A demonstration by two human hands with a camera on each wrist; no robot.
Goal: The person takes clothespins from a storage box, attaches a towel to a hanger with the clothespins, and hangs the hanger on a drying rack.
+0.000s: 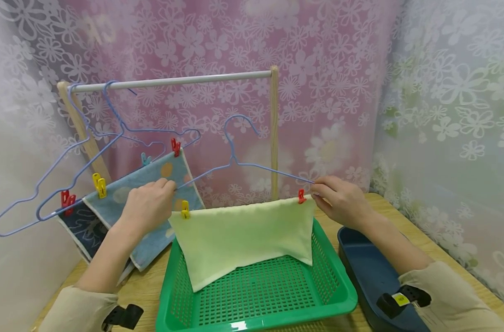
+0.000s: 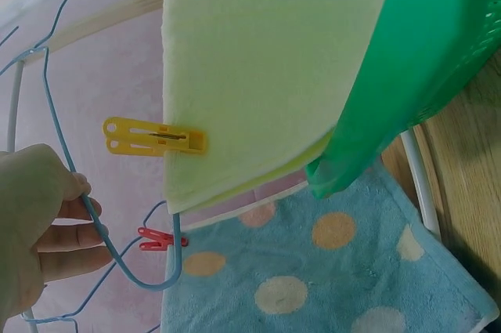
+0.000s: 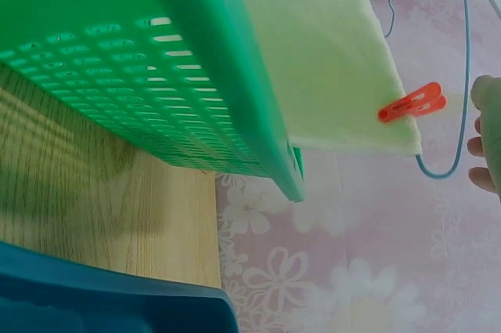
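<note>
Both hands hold a blue wire hanger (image 1: 232, 159) by its sloping shoulders, its hook pointing up. My left hand (image 1: 150, 203) pinches the left shoulder; in the left wrist view, the fingers (image 2: 74, 235) curl about the wire. On the right shoulder, my right hand (image 1: 339, 198) grips near the end. A pale yellow-green towel (image 1: 248, 235) drapes over the hanger's bottom bar. A yellow clothespin (image 1: 185, 210) clips it at the left and a red clothespin (image 1: 301, 197) at the right. The towel's lower part hangs into the green basket (image 1: 351, 299).
Behind and left stands a rack with a pale rod (image 1: 194, 79) and wooden posts (image 1: 274, 133). Two hangers hang there, bearing a blue spotted towel (image 1: 158, 177) and a dark patterned towel (image 1: 84, 226), clipped with clothespins. A dark blue basin (image 1: 366, 258) lies right of the basket.
</note>
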